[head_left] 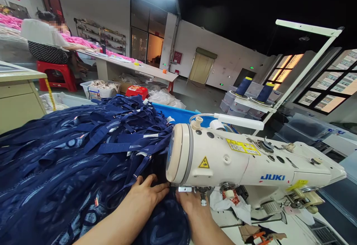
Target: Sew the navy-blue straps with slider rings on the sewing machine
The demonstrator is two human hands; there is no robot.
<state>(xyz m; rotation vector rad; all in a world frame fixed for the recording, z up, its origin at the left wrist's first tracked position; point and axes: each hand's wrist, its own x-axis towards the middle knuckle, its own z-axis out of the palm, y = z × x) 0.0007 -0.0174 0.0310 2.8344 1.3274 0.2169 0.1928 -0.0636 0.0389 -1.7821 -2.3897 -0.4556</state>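
My left hand (pixel 149 193) lies on a navy garment (pixel 164 222) at the left end of a white JUKI sewing machine (pixel 217 155). Its fingers are stretched out and apart, pointing to the area beneath the machine head. Below that head, my right hand (pixel 192 202) touches the same garment from the right side. The machine's lower parts cover most of its fingers. A large heap of navy strapped garments (pixel 69 152), with lacy patterns and small white tags, reaches up to my left forearm. The needle and the stitching spot are hidden from view.
Orange-handled snips (pixel 260 237) and a white cloth (pixel 241 207) lie on the machine bed. Two navy thread cones (pixel 244 86) stand on a rack behind. Clear plastic bins (pixel 309 129) are at right. Another person (pixel 46 40) sits at a long table at far left.
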